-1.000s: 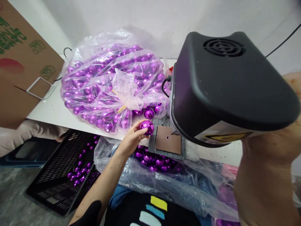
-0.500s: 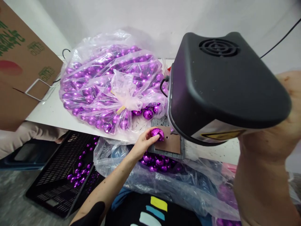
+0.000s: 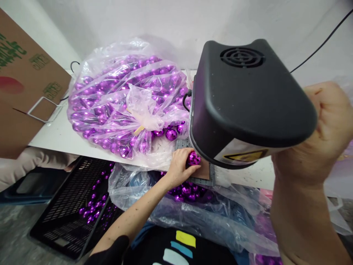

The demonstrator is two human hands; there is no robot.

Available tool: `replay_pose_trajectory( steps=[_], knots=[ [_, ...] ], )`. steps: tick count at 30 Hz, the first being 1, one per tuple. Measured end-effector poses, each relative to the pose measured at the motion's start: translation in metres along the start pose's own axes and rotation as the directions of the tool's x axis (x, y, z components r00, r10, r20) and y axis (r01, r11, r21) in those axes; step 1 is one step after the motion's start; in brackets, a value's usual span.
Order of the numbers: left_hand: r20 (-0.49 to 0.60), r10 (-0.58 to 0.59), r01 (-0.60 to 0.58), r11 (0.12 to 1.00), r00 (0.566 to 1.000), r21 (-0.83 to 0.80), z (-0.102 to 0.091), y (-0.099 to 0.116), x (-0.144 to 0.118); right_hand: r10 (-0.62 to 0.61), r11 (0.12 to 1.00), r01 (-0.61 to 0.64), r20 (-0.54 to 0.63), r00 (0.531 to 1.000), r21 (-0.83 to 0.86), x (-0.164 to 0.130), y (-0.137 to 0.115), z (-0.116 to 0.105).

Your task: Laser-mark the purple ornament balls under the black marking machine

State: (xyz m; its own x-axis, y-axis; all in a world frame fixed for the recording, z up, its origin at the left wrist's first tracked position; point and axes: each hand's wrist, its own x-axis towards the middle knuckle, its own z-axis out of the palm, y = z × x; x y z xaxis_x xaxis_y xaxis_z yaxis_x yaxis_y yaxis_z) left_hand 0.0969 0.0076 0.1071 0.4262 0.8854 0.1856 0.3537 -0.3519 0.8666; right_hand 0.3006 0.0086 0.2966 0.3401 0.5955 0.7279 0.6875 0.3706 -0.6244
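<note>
My left hand (image 3: 179, 166) grips a faceted purple ball (image 3: 194, 158) and presses it onto the brown pad (image 3: 204, 172) under the black machine head (image 3: 248, 99). Half of the ball is hidden beneath the head. My right hand (image 3: 328, 129) is raised at the right of the machine, closed in a fist; what it grips is hidden behind the machine head. A large clear bag of purple balls (image 3: 124, 106) lies on the white table (image 3: 55, 136) just left of the machine.
A second open plastic bag with purple balls (image 3: 187, 191) hangs below the table edge over my lap. A black slotted crate (image 3: 68, 209) with several small purple balls sits on the floor at left. A cardboard box (image 3: 22, 81) stands at far left. A black cable (image 3: 317, 51) runs up the wall.
My left hand has carried the purple ball from in front of the bag rightward and down onto the pad under the machine head. My right fist came further into view.
</note>
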Motion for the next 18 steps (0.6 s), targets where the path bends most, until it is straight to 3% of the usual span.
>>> replay_pose_trajectory(
  steps=[6, 18],
  knots=[
    [0.090, 0.003, -0.012, 0.995, 0.996, 0.097, 0.0061, 0.0035, 0.0025, 0.005, 1.000, -0.005, 0.019, 1.000, 0.021, -0.0009, -0.0022, 0.0014],
    [0.075, 0.019, -0.024, 0.997, 0.997, 0.070, 0.0095, 0.0003, -0.0006, 0.013, 1.000, -0.012, 0.023, 1.000, -0.011, -0.0033, 0.0043, -0.0024]
  ],
)
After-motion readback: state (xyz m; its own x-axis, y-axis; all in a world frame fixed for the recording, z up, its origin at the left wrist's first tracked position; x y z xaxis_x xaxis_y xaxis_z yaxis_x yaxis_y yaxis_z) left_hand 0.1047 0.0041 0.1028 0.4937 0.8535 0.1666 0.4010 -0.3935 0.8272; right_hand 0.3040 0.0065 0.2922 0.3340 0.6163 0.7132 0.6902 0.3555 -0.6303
